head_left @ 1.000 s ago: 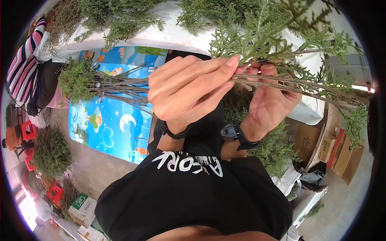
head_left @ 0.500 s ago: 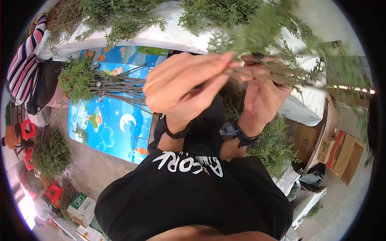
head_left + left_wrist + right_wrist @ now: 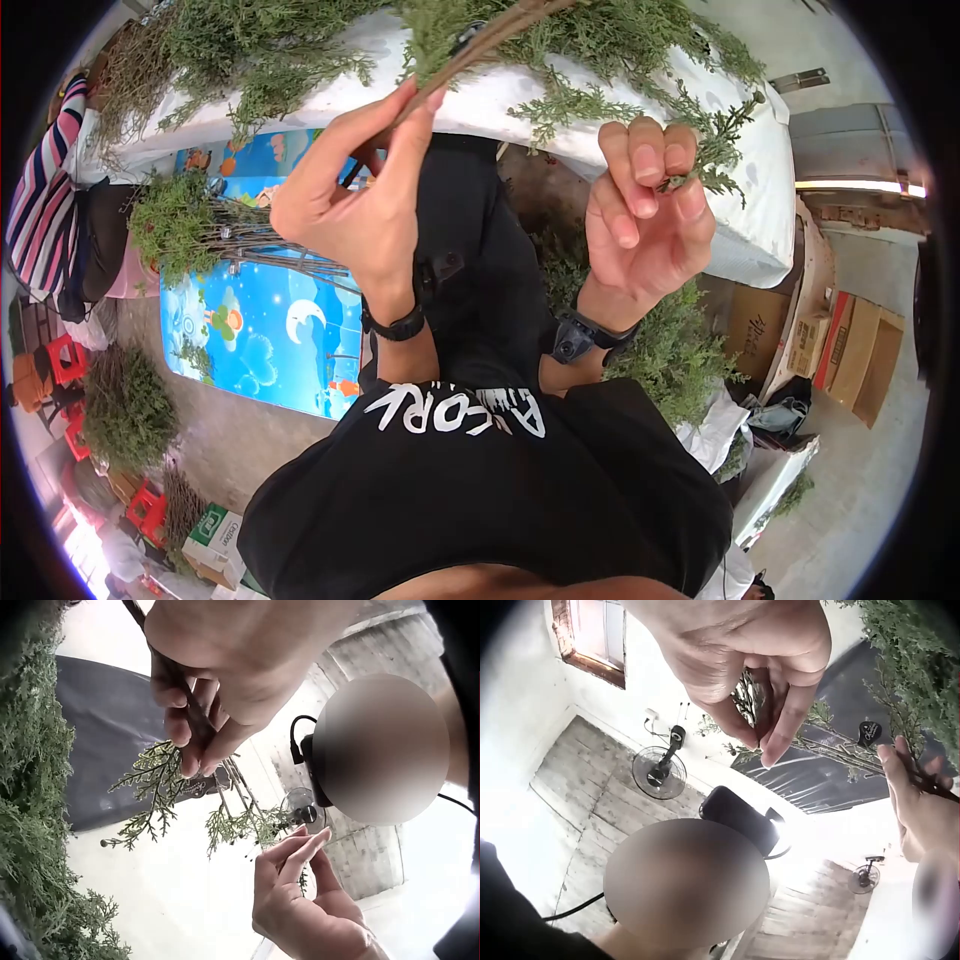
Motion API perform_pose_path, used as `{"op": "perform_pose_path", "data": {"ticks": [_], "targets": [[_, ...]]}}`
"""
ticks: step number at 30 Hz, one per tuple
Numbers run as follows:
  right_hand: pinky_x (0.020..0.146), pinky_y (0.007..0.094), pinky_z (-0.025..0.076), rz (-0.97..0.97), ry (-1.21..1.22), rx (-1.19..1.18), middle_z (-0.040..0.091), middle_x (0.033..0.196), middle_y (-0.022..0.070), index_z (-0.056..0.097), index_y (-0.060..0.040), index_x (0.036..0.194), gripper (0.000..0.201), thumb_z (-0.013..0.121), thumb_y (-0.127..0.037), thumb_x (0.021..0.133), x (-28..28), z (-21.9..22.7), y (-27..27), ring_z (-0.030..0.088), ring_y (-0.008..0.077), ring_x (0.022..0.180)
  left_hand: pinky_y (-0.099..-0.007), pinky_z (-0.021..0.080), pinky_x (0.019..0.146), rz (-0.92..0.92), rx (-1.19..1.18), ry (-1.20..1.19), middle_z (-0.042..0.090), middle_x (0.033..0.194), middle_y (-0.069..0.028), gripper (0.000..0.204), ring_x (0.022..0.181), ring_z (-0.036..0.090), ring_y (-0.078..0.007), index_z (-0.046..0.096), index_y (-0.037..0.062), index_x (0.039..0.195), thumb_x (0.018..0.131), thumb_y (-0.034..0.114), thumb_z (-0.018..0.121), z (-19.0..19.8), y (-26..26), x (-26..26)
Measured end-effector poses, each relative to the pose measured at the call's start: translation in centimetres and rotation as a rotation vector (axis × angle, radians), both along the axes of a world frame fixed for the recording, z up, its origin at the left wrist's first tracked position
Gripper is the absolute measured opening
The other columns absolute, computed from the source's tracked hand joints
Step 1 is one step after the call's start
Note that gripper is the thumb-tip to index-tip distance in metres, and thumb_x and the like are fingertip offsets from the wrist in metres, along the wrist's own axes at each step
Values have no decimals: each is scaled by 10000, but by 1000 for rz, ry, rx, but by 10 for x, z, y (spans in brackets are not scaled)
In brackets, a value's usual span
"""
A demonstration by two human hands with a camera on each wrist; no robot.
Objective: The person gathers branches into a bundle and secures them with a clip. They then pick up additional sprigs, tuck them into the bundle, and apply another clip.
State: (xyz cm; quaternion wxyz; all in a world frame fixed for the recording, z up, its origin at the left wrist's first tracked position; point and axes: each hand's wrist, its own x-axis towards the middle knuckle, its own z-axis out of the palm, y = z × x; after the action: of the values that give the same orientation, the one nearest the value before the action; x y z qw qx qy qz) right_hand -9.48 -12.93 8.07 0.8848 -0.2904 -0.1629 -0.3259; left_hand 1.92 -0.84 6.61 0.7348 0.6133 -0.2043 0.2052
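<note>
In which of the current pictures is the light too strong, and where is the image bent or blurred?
Head view: glare burns out the lower left, the white surface bows from wide-angle distortion, and the corners are black. Left wrist view: the lower right is washed out, and a round blurred patch lies right of centre. Right wrist view: the wall is overexposed at left, and an oval blur covers the lower middle.

Looks like a makeshift greenery workshop tbh: cut evergreen branches [image 3: 215, 55] heaped on a white-covered bench [image 3: 470, 112] just beyond the blue cartoon-print table [image 3: 258, 345], red plastic stools [image 3: 66, 358] left of that table, open cardboard box [image 3: 875, 362] well off to its right, concrete floor [image 3: 225, 450] beside it.
</note>
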Motion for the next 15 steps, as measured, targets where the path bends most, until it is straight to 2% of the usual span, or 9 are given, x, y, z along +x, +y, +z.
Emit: {"op": "perform_pose_path", "data": {"ticks": [5,8,11,15], "targets": [[480,248,570,93,-103,-11,557,935,249,541,102,1014,205,526,-50,878,3,-2,-5,581,170,706,-148,346,485,37,-4,53,680,667,-38,157,525,528,-32,736,-21,830,688,-31,801,-1,-3,5],[449,206,552,234,-193,0,544,939,216,528,92,1028,217,520,-87,904,6,-1,-8,531,149,734,-147,348,485,18,-38,92,668,641,-36,162,505,524,-35,736,-22,835,690,-15,809,-1,-4,4],[510,178,589,400,-150,91,529,930,129,545,30,947,156,650,-47,862,1,6,-10,525,162,806,-147,353,484,21,10,105,661,629,-38,160,493,523,-39,736,-22,836,695,-7,810,-2,-3,6],[514,191,600,436,-164,91,535,934,133,550,33,942,142,646,-39,866,2,6,-11,536,171,812,-151,383,483,8,-8,96,674,648,-53,159,504,549,-52,728,-37,851,708,-18,794,-4,-3,7]]}}
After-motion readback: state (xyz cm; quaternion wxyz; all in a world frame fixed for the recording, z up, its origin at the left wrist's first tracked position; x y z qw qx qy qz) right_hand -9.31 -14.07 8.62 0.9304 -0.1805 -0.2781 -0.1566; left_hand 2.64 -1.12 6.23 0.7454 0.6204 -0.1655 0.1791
